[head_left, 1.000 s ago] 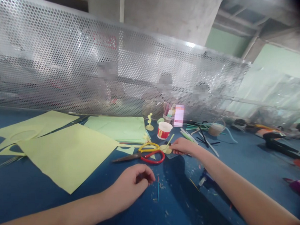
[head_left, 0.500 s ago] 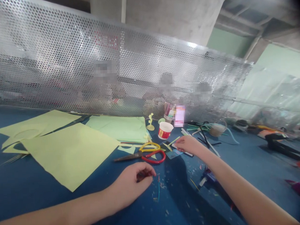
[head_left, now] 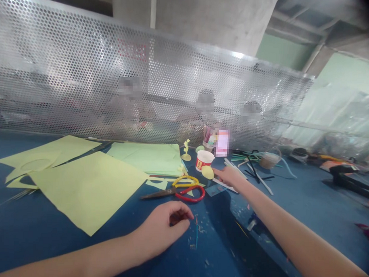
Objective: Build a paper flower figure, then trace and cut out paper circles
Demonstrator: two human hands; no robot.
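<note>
At the fingertips of my right hand (head_left: 230,178) is a small round yellow paper disc (head_left: 208,172), its flat face turned toward me. It hangs just in front of a red and white paper cup (head_left: 204,160). My left hand (head_left: 169,222) rests on the table with loosely curled fingers, the thumb apart from them and nothing between. Beyond that hand lie scissors (head_left: 182,190) with one yellow and one red handle. A thin blue strip (head_left: 196,235) lies beside its fingertips. Behind the scissors, a small yellow paper figure stands on a round base (head_left: 186,157).
Yellow paper sheets (head_left: 89,190) and a stack of pale green sheets (head_left: 145,156) cover the left side. Black and white sticks (head_left: 260,178) lie to the right, near a small tub (head_left: 268,162). A perforated metal screen (head_left: 170,82) runs along the back edge.
My right hand has turned the yellow paper disc from edge-on to face-on, moving it close to the cup. My left hand stays in place.
</note>
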